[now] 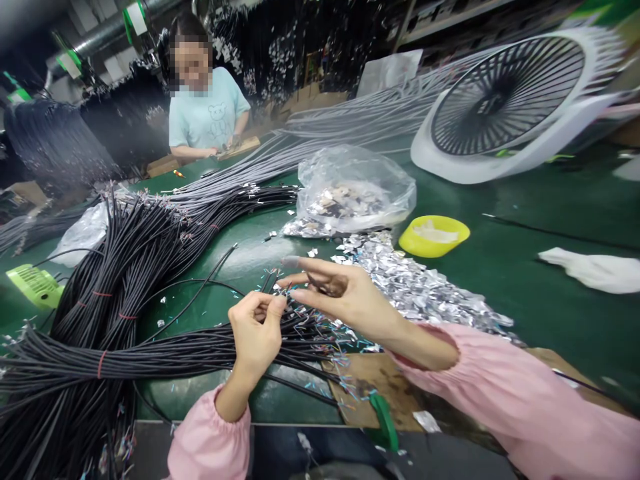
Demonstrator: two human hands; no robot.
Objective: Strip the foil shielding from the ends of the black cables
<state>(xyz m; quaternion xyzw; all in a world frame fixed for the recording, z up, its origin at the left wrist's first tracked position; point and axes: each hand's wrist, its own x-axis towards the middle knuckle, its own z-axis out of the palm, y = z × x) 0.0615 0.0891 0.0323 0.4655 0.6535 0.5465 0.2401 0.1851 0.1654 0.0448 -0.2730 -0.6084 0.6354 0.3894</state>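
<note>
My left hand [257, 330] is closed in a pinch on the stripped end of a black cable, whose thin wires show at the fingertips. Just to its right, my right hand [345, 293] reaches in with the index finger stretched out and the thumb apart from it. A grey covering sits on that index fingertip. The right fingertips are close to the wire end; whether they touch it is hard to see. Beneath both hands lies a bundle of black cables [185, 350] tied with a red band, its ends showing fine coloured wires. Silvery foil scraps [425, 287] are heaped beyond the right hand.
A clear plastic bag [357, 190] of scraps and a yellow dish [434, 237] stand behind the heap. More black cables [120, 267] pile up at left. A white fan [500, 107] is at far right. Across the green table [525, 200] another person [207, 113] works.
</note>
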